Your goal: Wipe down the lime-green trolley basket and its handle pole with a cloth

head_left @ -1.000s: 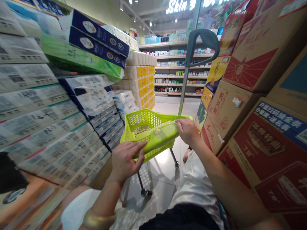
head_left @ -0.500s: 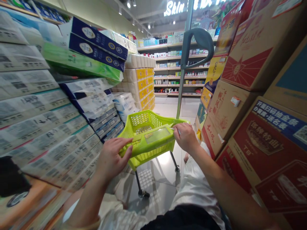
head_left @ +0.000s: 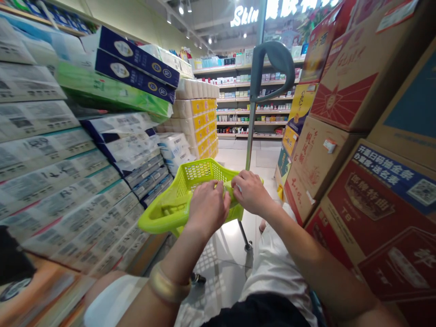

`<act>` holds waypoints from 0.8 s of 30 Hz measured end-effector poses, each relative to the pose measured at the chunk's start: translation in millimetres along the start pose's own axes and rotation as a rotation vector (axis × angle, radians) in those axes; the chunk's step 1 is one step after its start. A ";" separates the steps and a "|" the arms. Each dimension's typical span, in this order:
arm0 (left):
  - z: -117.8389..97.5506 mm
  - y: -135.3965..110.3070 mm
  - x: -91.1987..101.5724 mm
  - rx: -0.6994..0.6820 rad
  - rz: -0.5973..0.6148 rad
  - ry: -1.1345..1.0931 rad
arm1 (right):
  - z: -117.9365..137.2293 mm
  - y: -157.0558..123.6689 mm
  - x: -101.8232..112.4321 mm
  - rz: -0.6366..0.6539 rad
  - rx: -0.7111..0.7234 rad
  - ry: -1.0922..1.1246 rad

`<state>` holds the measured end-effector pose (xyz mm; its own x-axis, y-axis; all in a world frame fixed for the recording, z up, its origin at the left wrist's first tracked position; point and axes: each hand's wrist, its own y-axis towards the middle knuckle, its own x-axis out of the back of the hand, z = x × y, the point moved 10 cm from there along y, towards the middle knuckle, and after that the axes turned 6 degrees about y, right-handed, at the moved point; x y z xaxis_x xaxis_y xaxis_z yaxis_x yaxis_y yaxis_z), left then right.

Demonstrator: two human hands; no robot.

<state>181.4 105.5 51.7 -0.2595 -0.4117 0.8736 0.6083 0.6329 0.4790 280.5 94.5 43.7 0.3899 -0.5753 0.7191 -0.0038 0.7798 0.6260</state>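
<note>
Supermarket aisle (head_left: 235, 152) surrounds the fingers: red-printed cardboard cartons (head_left: 337, 181) are stacked to their right, plastic-wrapped tissue packs (head_left: 51, 181) are stacked to their left, and stocked retail shelves (head_left: 254, 109) stand well ahead of them. Tiled floor (head_left: 221, 259) lies below the fingers. Metal trolley pole (head_left: 250, 136), topped by a curved grey handle (head_left: 272, 59), rises just beyond the fingers. Lime-green plastic shopping basket (head_left: 200, 175) sits directly beneath and ahead of both hands, tilted on the trolley. Left hand (head_left: 208, 209) and right hand (head_left: 250, 193) are held close together above the basket. Fingers (head_left: 218, 188) of both hands are curled and grasping a lime-green packet in clear plastic (head_left: 170, 211), which lies at the near side of the basket, partly hidden by them. Gold bangle (head_left: 168, 284) encircles the left wrist, behind the fingers.
</note>
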 end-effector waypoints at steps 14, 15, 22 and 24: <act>9.7 -17.0 -6.5 0.027 -0.025 0.105 | 19.4 -27.8 -3.1 -0.237 -0.064 0.119; 11.9 -18.8 -5.3 0.029 -0.023 0.112 | 12.7 -28.2 0.0 -0.259 -0.078 0.132; 22.3 -25.3 -2.4 0.034 -0.015 0.118 | -10.1 -35.4 9.7 -0.413 -0.223 0.171; 23.3 -25.3 -3.2 0.031 -0.013 0.122 | 12.8 -37.1 2.0 -0.384 -0.159 0.162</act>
<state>149.3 106.1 38.8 -0.1728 -0.4957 0.8511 0.5812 0.6463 0.4944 269.7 61.3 25.8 0.4747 -0.7944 0.3788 0.3063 0.5526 0.7751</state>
